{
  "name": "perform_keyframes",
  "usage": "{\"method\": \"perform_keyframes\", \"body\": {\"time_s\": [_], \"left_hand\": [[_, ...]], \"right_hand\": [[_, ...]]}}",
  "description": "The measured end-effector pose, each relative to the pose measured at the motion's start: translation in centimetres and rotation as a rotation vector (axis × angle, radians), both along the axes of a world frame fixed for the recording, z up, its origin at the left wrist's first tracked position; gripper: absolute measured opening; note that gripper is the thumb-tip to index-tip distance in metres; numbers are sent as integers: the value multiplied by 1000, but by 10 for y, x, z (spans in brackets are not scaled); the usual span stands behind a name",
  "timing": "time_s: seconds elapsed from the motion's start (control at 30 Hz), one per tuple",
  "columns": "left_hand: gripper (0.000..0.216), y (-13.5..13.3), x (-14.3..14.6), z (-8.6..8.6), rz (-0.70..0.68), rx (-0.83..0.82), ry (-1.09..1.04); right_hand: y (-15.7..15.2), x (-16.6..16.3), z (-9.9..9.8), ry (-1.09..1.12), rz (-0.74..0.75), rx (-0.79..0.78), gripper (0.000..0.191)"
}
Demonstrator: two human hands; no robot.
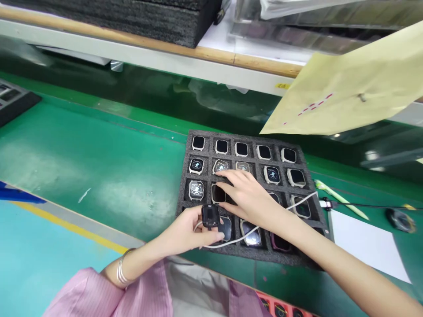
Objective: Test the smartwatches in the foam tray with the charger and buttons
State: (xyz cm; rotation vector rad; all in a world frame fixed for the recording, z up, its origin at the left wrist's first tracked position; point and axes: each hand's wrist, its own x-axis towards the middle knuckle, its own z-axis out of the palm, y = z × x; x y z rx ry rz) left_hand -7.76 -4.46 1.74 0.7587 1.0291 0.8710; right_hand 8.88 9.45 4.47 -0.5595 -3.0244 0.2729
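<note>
I sit at a bench (99,145) topped with a green mat, a wood-edged shelf (165,48) running along its far side under a stack of dark grey foam (115,17), and off to my left a teal floor (42,259) carries a yellow stripe (69,226)

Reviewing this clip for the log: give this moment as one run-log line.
left hand: holds black square puck on white cable | right hand: on black-faced square watch | place: dark grey foam tray

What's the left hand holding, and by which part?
The left hand holds a small black charger at its lower end, between thumb and fingers, with its white cable trailing off.
</note>
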Motion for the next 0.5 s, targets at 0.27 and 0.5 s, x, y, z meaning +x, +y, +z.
{"method": "perform_keyframes", "body": {"time_s": [0.27, 0.5], "left_hand": [[36, 6, 3, -8, 21, -30, -93], [47, 7, 0, -13, 39, -5, -146]], "right_hand": [[9, 2, 0, 248, -120, -265, 29], [-24, 8, 17, 327, 27, -417, 33]]}}
